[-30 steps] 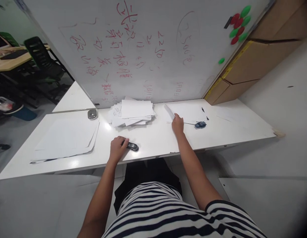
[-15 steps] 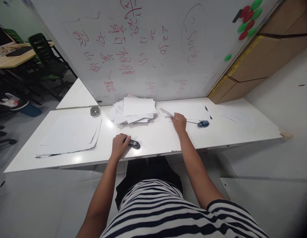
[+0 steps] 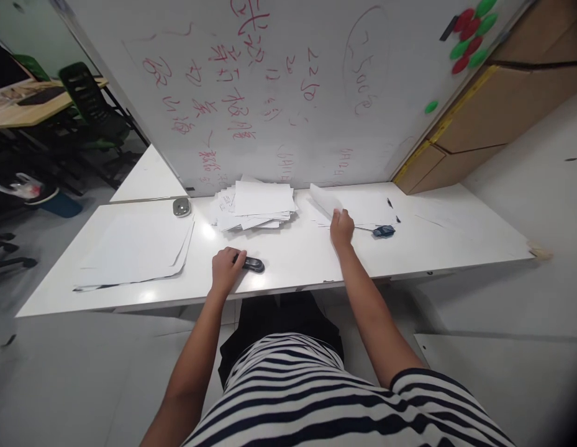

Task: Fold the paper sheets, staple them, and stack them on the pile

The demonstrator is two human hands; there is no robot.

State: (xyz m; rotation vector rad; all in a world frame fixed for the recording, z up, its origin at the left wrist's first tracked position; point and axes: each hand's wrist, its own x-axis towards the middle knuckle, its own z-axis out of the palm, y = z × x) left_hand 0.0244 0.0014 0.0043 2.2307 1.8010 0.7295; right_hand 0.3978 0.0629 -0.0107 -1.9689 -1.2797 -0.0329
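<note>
White table [image 3: 409, 254]: paper stack [image 3: 258, 205] at 12 o'clock, loose sheet [image 3: 363, 208] at 1 o'clock. Right hand [image 3: 341, 226] pinches loose sheet's near corner, edge curled up; likely pick-up step. Left hand [image 3: 227, 268] curled over black stapler [image 3: 253, 265], 11 o'clock. Lifting clear calls for single-sheet pinch.

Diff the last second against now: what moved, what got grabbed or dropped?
The right hand kept its pinch on the top sheet of the right stack and raised its left corner higher off the table. Nothing was let go. The left hand stayed on the black device; the middle pile and left sheets stayed put.
</note>
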